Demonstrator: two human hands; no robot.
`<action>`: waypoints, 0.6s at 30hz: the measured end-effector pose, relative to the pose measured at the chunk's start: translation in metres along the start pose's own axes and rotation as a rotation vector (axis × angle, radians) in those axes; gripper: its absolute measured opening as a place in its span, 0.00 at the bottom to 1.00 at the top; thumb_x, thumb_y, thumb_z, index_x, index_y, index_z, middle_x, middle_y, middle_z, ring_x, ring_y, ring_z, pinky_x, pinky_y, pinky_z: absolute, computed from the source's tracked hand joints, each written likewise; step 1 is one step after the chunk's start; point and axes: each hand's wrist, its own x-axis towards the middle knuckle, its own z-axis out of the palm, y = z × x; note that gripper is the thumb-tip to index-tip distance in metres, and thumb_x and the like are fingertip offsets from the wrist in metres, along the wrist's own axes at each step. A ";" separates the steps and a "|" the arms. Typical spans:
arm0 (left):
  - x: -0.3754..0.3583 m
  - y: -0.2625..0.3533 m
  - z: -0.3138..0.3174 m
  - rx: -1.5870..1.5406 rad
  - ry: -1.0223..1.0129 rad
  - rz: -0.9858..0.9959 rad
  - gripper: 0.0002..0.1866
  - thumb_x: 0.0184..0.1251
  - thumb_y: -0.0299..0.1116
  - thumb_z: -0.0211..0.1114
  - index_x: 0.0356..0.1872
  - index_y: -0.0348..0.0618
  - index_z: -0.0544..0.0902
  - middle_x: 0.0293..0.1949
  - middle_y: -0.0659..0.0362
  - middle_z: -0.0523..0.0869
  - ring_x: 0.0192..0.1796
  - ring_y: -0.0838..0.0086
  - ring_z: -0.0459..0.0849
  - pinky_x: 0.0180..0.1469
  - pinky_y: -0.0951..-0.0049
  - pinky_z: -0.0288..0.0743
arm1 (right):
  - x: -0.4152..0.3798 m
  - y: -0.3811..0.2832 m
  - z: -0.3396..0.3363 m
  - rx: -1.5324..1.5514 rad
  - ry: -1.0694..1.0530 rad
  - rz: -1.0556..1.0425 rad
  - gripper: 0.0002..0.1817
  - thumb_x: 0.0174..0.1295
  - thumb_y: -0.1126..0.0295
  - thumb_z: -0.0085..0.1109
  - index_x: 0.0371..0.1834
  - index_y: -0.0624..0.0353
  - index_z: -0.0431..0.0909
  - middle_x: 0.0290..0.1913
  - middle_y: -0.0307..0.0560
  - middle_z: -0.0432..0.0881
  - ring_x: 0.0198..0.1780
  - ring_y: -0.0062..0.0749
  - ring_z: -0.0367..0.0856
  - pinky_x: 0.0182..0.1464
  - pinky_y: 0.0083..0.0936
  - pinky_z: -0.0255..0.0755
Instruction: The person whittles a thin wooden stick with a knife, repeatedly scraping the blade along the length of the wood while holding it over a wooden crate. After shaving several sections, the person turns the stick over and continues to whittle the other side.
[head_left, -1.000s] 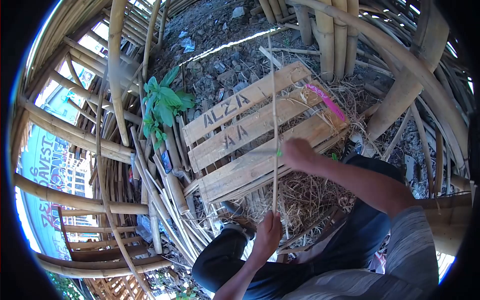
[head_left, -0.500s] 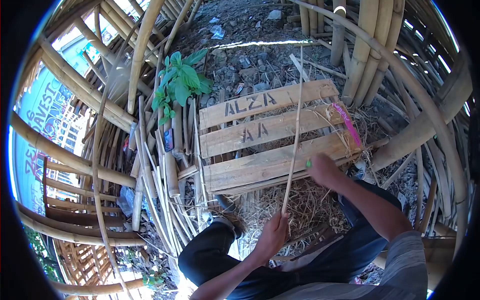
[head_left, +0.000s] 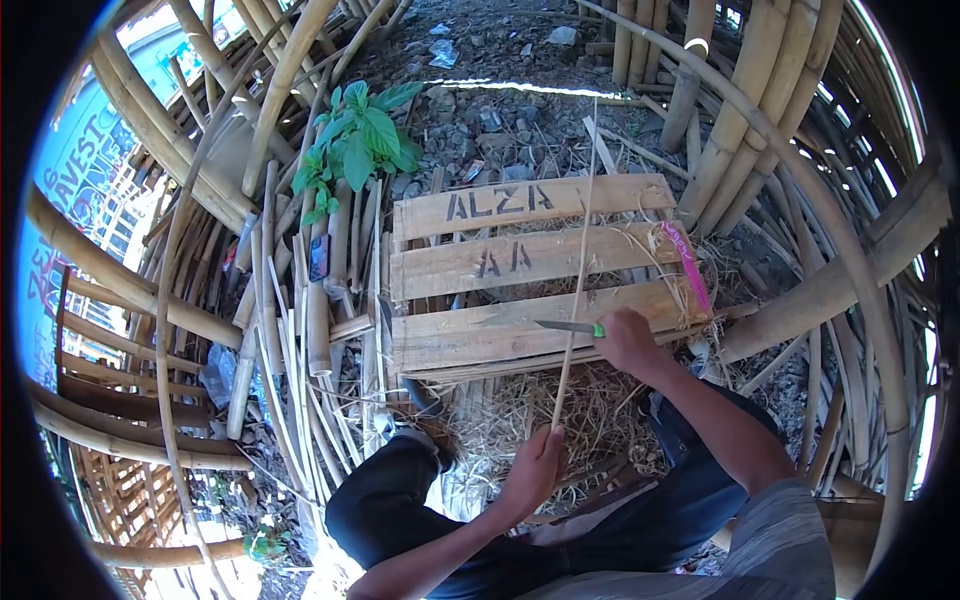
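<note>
A thin bamboo strip (head_left: 583, 240) stands up from my left hand (head_left: 535, 467), whose fingers are wrapped round its lower end. My right hand (head_left: 628, 342) grips the green handle of a knife (head_left: 566, 326). The blade points left and crosses the strip above my left hand. Behind them lies a slatted wooden crate (head_left: 480, 341) with "ALZA" and "AA" stencilled on its slats and a pink strip (head_left: 688, 265) at its right end. Whether the blade touches the strip is hard to tell.
Split bamboo pieces (head_left: 318, 300) and a leafy green plant (head_left: 362, 140) are left of the crate. Thick bamboo poles (head_left: 765, 110) rise at the right. Straw shavings (head_left: 590, 400) cover the ground between my legs. Stones (head_left: 520, 110) lie beyond the crate.
The knife blade now shows across the strip, where before only a bit of green showed at my right hand. The whole view has shifted slightly, and my left hand still holds the strip.
</note>
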 end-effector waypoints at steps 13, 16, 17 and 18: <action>-0.015 0.005 0.002 0.278 0.001 0.053 0.13 0.73 0.35 0.45 0.26 0.42 0.63 0.15 0.66 0.64 0.15 0.82 0.62 0.17 0.77 0.58 | 0.001 0.023 -0.013 -0.026 -0.016 0.211 0.13 0.53 0.66 0.55 0.21 0.66 0.78 0.21 0.59 0.78 0.25 0.50 0.80 0.29 0.40 0.74; -0.004 0.008 -0.007 0.057 -0.027 -0.026 0.13 0.73 0.35 0.45 0.27 0.42 0.63 0.16 0.66 0.64 0.15 0.82 0.61 0.17 0.77 0.57 | -0.024 -0.014 -0.004 0.110 -0.226 0.070 0.13 0.51 0.65 0.58 0.20 0.65 0.78 0.19 0.58 0.78 0.23 0.48 0.80 0.29 0.39 0.74; -0.002 0.007 -0.009 0.057 -0.015 -0.023 0.13 0.73 0.35 0.45 0.27 0.42 0.63 0.16 0.66 0.64 0.15 0.82 0.61 0.17 0.77 0.57 | -0.032 -0.034 -0.011 0.058 -0.263 -0.031 0.13 0.50 0.64 0.59 0.19 0.64 0.78 0.18 0.58 0.78 0.22 0.48 0.80 0.29 0.38 0.74; -0.001 0.003 -0.010 0.163 0.009 0.032 0.14 0.73 0.36 0.45 0.26 0.40 0.64 0.15 0.63 0.66 0.15 0.80 0.65 0.17 0.74 0.59 | -0.030 -0.036 -0.008 0.065 -0.267 -0.042 0.13 0.50 0.64 0.59 0.19 0.64 0.78 0.18 0.58 0.78 0.22 0.48 0.80 0.29 0.38 0.74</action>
